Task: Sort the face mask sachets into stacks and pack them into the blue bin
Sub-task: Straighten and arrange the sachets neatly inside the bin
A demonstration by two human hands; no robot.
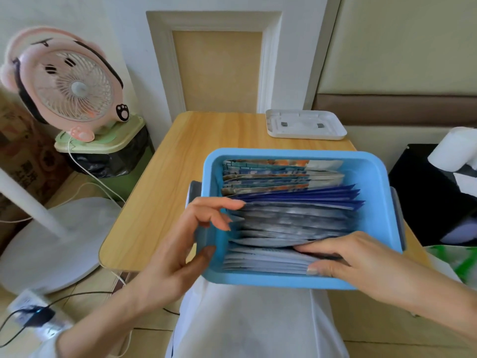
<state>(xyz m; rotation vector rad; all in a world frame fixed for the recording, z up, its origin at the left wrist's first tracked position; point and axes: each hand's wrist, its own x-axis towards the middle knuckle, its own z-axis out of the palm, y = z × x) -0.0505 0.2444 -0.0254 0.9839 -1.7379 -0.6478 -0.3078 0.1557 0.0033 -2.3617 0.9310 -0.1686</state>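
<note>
One view only: your head-worn wide-angle camera, looking forward and down, close over the near end of your table [165, 177].

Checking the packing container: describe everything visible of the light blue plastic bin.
The light blue plastic bin is rectangular, round-cornered, with a rolled rim and side handles. It sits at the near edge of the wooden table, filled with foil sachets standing on edge. The left hand grips its left wall; the right hand pinches some inside.
</note>
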